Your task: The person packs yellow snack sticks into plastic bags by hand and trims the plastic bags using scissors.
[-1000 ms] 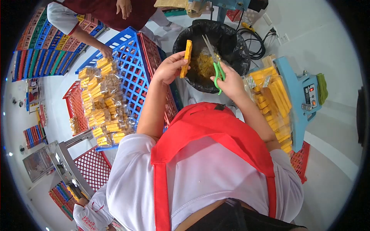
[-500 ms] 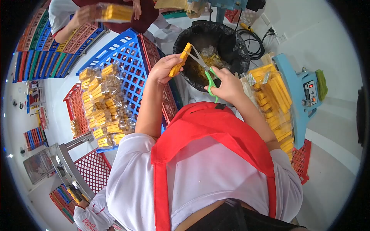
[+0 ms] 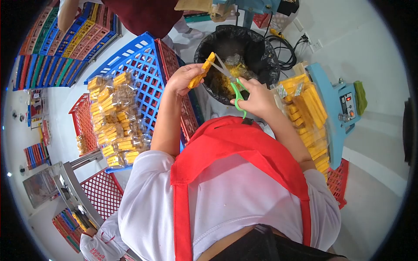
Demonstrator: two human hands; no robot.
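Note:
My left hand (image 3: 186, 78) grips a long yellow piece (image 3: 203, 71), held tilted above the near left rim of a bin. Whether the piece is bare or wrapped is too small to tell. In my right hand (image 3: 257, 99) are green-handled scissors (image 3: 237, 89), their blades apart and their tips reaching the upper end of the piece. Below both hands stands the bin lined with a black bag (image 3: 265, 48), with yellow scraps and clear film (image 3: 237, 69) inside.
At left, a blue crate (image 3: 148, 65) bears several clear packs of yellow pieces (image 3: 115, 117), beside a dark red crate (image 3: 180, 87). At right, more yellow packs (image 3: 311, 104) lie against a light-blue machine (image 3: 335, 117). A co-worker in a dark red apron (image 3: 139, 15) stands beyond; black cables (image 3: 289, 54) coil near the wall.
The co-worker's hands and the yellow pack they held have gone from view at the top. My left hand and the yellow piece have shifted slightly down and left.

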